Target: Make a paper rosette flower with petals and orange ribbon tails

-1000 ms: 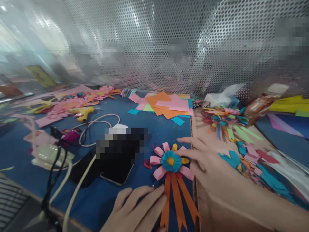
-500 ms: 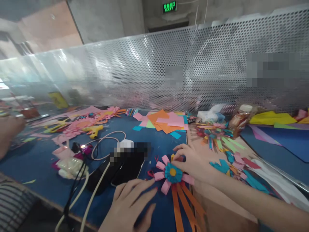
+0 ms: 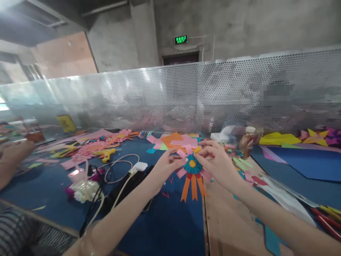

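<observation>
Between both hands, raised over the table, is a paper flower rosette (image 3: 193, 164) with a yellow centre, a blue frilled ring, pink loop petals and orange ribbon tails hanging down. My left hand (image 3: 167, 166) grips its left side, thumb across the front near the blue ring. On the upper right, my right hand (image 3: 215, 161) pinches it by the petals, close to a small yellow loop. Some petals are covered by the fingers. Small red paper pieces (image 3: 165, 194) lie on the blue table (image 3: 176, 227) below.
Left of my arms lie a white plug (image 3: 140, 166) with cables, a dark phone and a yellow glue gun (image 3: 106, 154). Paper sheets (image 3: 176, 139) are piled behind. To the right are a bottle (image 3: 248, 140) and metal ruler (image 3: 295, 192). Another person's hand (image 3: 16, 158) is at far left.
The rosette has been lifted off the table and turned upright, tails hanging. My left hand has moved up from the table to grip it, and the view has tilted upward.
</observation>
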`<action>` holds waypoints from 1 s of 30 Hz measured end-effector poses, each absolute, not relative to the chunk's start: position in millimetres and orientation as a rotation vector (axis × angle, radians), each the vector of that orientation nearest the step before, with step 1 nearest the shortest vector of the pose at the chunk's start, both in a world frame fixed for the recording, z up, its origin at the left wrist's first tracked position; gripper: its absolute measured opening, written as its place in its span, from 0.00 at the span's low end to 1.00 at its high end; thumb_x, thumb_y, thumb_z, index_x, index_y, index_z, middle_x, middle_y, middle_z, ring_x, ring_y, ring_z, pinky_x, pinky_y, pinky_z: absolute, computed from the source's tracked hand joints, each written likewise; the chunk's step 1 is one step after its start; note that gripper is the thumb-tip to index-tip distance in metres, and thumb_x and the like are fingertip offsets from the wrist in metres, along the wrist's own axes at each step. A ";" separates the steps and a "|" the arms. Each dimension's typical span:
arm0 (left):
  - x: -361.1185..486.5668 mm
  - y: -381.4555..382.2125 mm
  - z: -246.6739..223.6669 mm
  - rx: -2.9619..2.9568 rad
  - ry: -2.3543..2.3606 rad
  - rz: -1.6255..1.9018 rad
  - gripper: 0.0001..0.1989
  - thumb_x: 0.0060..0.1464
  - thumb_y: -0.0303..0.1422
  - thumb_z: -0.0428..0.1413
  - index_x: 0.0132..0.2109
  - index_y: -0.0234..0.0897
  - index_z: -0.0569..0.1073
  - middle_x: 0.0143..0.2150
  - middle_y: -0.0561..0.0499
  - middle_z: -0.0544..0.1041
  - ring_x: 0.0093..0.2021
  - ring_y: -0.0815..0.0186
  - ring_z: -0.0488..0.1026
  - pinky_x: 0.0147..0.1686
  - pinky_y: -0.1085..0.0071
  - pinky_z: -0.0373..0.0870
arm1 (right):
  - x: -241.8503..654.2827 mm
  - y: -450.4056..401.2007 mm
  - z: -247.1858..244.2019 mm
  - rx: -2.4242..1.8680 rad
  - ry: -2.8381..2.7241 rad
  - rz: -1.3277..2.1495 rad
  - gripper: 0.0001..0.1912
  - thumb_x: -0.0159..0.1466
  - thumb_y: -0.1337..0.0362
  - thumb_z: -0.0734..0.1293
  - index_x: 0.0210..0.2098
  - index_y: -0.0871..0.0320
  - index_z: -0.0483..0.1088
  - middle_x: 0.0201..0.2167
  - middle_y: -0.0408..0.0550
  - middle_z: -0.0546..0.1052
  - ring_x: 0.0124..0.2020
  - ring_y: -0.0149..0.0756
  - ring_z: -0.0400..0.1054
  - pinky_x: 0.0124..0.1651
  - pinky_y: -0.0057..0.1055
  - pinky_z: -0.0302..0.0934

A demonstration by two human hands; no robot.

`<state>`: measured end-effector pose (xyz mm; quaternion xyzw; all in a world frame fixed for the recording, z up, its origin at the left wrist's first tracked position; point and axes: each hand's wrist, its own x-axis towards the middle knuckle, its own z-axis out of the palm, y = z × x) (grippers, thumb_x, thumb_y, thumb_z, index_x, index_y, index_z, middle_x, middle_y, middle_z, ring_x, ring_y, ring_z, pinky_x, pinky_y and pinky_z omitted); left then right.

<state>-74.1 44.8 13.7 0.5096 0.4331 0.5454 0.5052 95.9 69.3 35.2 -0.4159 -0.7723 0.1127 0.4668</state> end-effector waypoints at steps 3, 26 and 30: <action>-63.1 51.2 19.1 1.291 0.973 1.340 0.31 0.39 0.31 0.62 0.53 0.34 0.62 0.37 0.48 0.72 0.40 0.63 0.71 0.43 0.65 0.67 | 96.1 66.9 35.8 -1.004 -1.872 0.258 0.07 0.55 0.64 0.65 0.21 0.56 0.69 0.42 0.49 0.68 0.49 0.44 0.58 0.53 0.47 0.48; -61.3 73.7 40.7 1.719 1.024 1.523 0.26 0.40 0.29 0.61 0.49 0.35 0.66 0.42 0.46 0.73 0.40 0.62 0.72 0.41 0.63 0.69 | 94.0 70.6 37.7 -0.680 -1.538 1.165 0.19 0.50 0.65 0.69 0.41 0.57 0.63 0.41 0.47 0.73 0.40 0.34 0.68 0.42 0.30 0.62; -59.6 76.0 34.9 1.592 1.007 1.612 0.31 0.41 0.32 0.61 0.54 0.34 0.61 0.46 0.43 0.70 0.45 0.60 0.70 0.44 0.63 0.67 | 95.8 74.4 33.9 -0.718 -1.477 1.120 0.20 0.50 0.66 0.68 0.42 0.58 0.62 0.36 0.45 0.74 0.36 0.34 0.69 0.39 0.30 0.63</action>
